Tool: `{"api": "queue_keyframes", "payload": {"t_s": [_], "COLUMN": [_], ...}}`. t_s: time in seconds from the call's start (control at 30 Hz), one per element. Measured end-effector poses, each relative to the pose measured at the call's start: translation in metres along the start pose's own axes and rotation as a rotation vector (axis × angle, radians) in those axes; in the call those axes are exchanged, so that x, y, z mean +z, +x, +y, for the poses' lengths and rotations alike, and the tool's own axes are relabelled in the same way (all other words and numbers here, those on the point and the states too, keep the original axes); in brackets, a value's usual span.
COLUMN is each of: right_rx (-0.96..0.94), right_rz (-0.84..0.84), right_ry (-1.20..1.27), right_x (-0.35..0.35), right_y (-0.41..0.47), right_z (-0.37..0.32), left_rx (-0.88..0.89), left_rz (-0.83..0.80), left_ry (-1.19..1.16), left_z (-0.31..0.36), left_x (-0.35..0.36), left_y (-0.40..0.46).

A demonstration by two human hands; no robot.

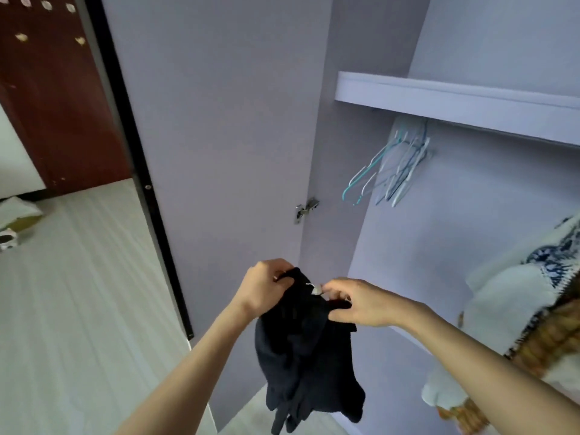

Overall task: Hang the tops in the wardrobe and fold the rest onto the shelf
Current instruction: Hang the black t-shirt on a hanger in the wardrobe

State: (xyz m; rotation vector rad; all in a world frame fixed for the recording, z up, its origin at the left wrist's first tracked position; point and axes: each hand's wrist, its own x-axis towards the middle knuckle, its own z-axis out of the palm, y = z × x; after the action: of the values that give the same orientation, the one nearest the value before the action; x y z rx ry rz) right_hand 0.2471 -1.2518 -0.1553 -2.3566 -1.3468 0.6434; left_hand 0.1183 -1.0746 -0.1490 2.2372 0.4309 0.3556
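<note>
Both hands grip a black garment [309, 350] near the open wardrobe: left hand [266, 288] and right hand [361, 304] fingers curled round its top edge

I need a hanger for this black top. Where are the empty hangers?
The hangers hang in a bunch under the shelf, at the wardrobe's left end, above and right of both hands holding the black top.
</note>
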Motion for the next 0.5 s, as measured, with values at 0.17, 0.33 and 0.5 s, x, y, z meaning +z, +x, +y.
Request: {"api": "queue_keyframes", "payload": {"t_s": [0.17, 0.33, 0.5], "right_rx": [-0.010, 0.092, 0.276], "right_rz": [0.189, 0.082, 0.841], "right_ry": [0.196, 0.193, -0.411], "right_x": [-0.010, -0.018, -0.069], "right_y": [-0.004, 0.003, 0.017], "right_z": [0.020, 0.033, 0.081], "left_rx": [0.408, 0.447, 0.201], "left_rz": [-0.139, 0.133, 0.377], "left_ry": [0.198, 0.243, 0.366], "left_z": [0.022, 0.044, 0.043], "left_x": [0.017, 0.035, 0.042], "left_y": [0.015, 0.045, 0.094]}}
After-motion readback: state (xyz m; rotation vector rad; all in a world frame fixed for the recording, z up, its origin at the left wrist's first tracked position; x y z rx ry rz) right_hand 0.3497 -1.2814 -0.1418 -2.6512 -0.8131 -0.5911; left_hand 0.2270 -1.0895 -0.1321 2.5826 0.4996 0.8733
